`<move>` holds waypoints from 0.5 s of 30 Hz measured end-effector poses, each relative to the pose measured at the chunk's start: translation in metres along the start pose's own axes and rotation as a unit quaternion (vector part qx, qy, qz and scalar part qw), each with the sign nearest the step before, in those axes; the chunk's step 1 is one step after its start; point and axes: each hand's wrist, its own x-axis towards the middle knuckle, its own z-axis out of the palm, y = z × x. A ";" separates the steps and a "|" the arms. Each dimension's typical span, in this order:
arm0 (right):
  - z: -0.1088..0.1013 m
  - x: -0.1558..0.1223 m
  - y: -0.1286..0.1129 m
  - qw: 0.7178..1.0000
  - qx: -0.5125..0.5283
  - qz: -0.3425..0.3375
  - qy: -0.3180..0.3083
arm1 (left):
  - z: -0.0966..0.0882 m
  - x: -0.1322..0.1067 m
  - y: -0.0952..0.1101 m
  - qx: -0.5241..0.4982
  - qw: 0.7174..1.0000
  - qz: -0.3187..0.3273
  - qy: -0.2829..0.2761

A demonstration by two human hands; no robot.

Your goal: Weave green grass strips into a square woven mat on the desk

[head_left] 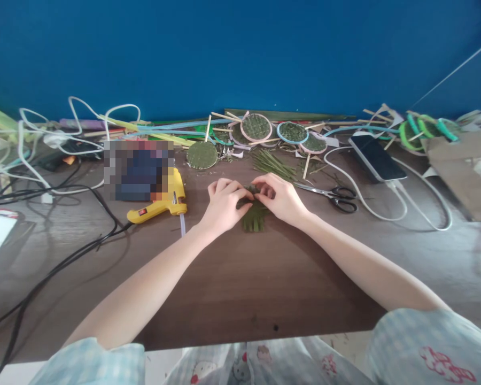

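Both hands meet over a small woven mat of green leaf strips lying on the brown table. My left hand has its fingers curled and pinched on the mat's left upper edge. My right hand is closed on the mat's top right, fingers pressing the strips. The loose strip ends stick out below the hands toward me.
A yellow glue gun lies left of the hands, scissors to the right, a phone on a white cable beyond. Round woven fans on sticks, loose green strips and tangled cables line the back edge.
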 end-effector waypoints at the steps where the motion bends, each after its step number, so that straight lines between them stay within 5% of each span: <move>1: 0.000 0.000 0.000 1.000 -0.026 -0.012 0.000 | 0.000 0.000 0.000 -0.001 1.000 -0.001 -0.002; 8: -0.014 0.004 0.006 0.996 -0.078 -0.027 0.034 | -0.001 0.000 -0.001 -0.001 1.000 -0.007 -0.002; 15: -0.016 0.000 0.001 0.989 -0.134 -0.018 -0.054 | -0.003 -0.001 0.001 0.054 0.998 -0.009 0.031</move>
